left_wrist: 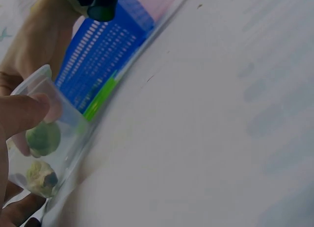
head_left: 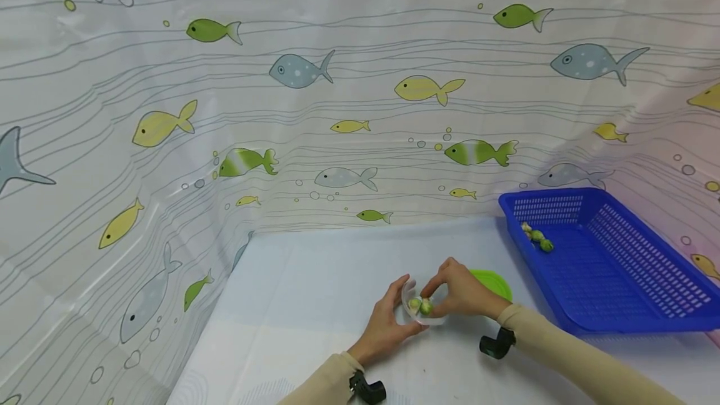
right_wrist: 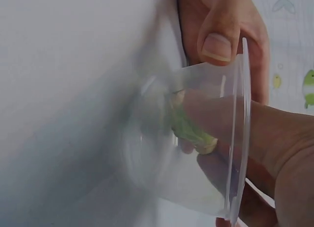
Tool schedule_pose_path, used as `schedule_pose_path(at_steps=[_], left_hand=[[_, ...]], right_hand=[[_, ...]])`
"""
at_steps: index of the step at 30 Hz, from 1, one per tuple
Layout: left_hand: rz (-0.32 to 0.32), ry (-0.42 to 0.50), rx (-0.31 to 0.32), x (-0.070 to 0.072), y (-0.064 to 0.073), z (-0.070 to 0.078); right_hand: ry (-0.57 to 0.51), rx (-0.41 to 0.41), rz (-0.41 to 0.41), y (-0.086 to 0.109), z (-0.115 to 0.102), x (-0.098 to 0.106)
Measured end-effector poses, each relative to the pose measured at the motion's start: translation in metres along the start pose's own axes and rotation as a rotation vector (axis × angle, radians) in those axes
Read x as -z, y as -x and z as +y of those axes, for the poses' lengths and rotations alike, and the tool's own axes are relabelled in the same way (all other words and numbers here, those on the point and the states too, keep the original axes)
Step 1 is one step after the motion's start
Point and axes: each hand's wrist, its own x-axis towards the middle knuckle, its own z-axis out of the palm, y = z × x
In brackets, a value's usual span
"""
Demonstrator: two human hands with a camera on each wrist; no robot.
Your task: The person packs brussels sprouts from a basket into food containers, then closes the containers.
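My left hand [head_left: 381, 333] grips a clear plastic tub [right_wrist: 194, 195] around its side, thumb at the near side and fingers at the far side. The tub stands on the table with its mouth up. My right hand [head_left: 464, 292] reaches into it, thumb and fingers pinching a green Brussels sprout [head_left: 426, 308]. In the right wrist view this sprout [right_wrist: 189, 129] shows through the clear wall. A second, paler sprout [head_left: 414, 304] lies beside it in the tub; the left wrist view shows its cut, whitish side [left_wrist: 38, 175].
A bright green round lid [head_left: 495, 283] lies behind my right hand. At the right stands a large blue perforated basket [head_left: 562, 305] with several sprouts [head_left: 538, 237] at its left wall. A white cloth covers the table [head_left: 315, 286], and a fish-patterned curtain [head_left: 382, 167] hangs behind.
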Motion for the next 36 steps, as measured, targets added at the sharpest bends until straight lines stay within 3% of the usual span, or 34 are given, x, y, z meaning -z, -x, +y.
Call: schedule_pose_path(at_steps=[8, 23, 36], left_hand=[[-0.012, 0.008, -0.012, 0.000, 0.000, -0.002], [-0.011, -0.013, -0.024, 0.000, 0.001, -0.002], [-0.003, -0.020, -0.044, 0.001, 0.000, -0.001]], right_hand=[[0.029, 0.064, -0.029, -0.003, -0.003, -0.001], [0.069, -0.033, -0.127, -0.011, -0.010, -0.004], [-0.029, 0.019, -0.219, -0.016, -0.010, 0.006]])
